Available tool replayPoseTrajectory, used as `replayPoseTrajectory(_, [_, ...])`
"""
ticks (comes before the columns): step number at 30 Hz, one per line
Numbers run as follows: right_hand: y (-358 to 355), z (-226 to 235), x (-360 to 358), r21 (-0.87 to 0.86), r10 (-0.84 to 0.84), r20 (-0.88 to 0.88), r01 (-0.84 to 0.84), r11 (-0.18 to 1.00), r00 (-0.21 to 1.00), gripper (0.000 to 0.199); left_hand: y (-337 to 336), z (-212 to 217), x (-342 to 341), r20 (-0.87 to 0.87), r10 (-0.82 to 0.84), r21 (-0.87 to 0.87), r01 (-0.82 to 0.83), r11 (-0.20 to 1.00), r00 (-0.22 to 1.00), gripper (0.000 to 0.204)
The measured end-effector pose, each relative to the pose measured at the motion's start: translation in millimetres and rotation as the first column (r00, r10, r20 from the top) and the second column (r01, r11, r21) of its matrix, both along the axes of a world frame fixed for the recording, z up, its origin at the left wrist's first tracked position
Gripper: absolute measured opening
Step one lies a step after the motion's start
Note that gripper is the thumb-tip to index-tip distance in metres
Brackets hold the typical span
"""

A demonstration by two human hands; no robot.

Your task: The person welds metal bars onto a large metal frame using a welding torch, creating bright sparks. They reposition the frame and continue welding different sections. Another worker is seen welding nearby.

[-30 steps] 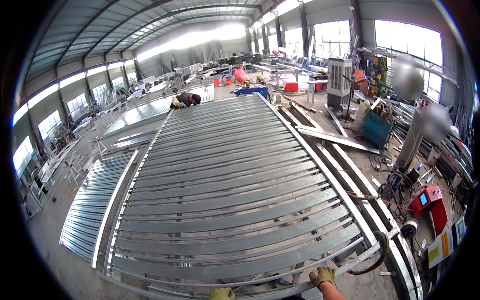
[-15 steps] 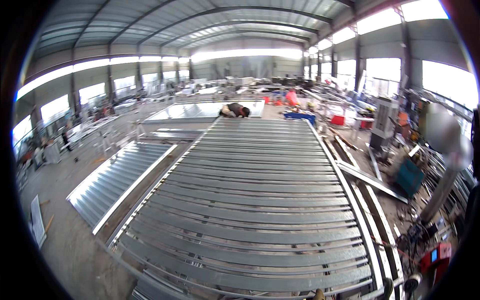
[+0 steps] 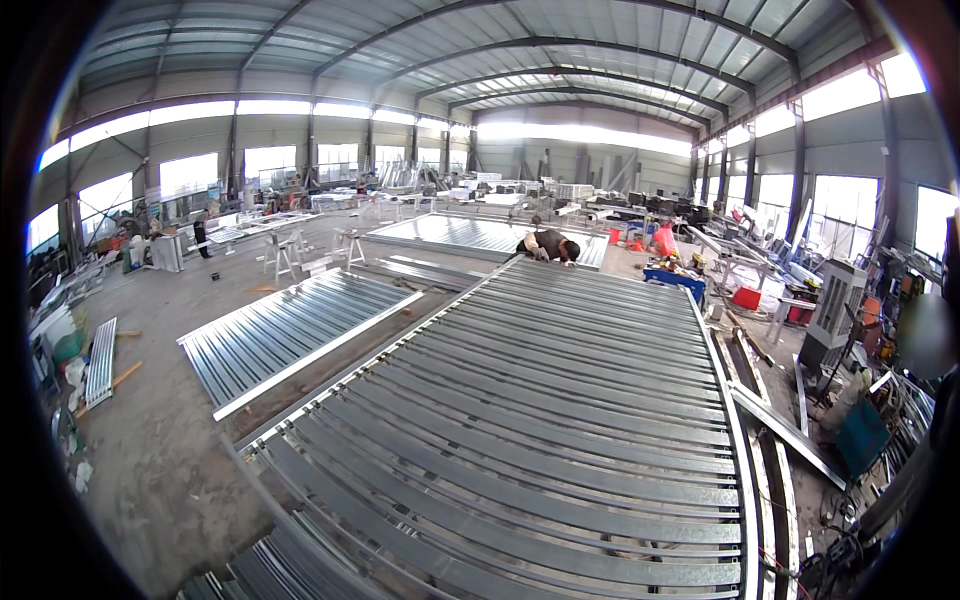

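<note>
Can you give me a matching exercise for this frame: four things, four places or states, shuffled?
Column one:
1. large steel slat frame
2. smaller corrugated panel
3. bent-over person
4. red box

Column two:
A. on the floor to the right of the big frame's far end
B. fills the middle of the view, running away from the camera
C. at the far end of the big frame
D. flat on the floor, left of the big frame

Pairs: 1-B, 2-D, 3-C, 4-A
</note>
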State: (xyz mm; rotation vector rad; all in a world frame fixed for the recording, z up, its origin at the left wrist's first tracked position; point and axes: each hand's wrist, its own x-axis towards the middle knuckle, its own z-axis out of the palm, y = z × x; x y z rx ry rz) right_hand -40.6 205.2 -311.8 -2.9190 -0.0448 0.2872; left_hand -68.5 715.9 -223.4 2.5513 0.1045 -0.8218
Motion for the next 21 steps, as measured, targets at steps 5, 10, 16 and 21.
replayPoseTrajectory(5, [-13.9,-16.9,-8.9,0.251,0.000,0.382,-0.104,0.962,0.924,0.018,-33.2,116.7,77.0,0.572,-0.317,0.065,0.343,0.937,0.757,0.045])
replayPoseTrajectory(10, [10.2,33.3,-4.4,0.313,-0.159,0.051,0.136,0.940,0.986,0.033,-81.2,445.3,76.7,0.985,-0.022,-0.067,0.495,0.866,0.172,0.028])
replayPoseTrajectory(16, [-11.1,8.5,-19.6,0.263,-0.277,-0.048,0.279,0.923,0.960,0.034,-113.5,573.0,54.6,0.866,-0.171,0.462,0.620,0.635,-0.470,0.039])
replayPoseTrajectory(21, [9.7,15.9,-13.7,0.487,-0.531,-0.288,0.600,0.635,0.797,0.033,-131.8,586.5,25.6,0.920,-0.135,0.364,0.674,0.643,-0.367,0.046])
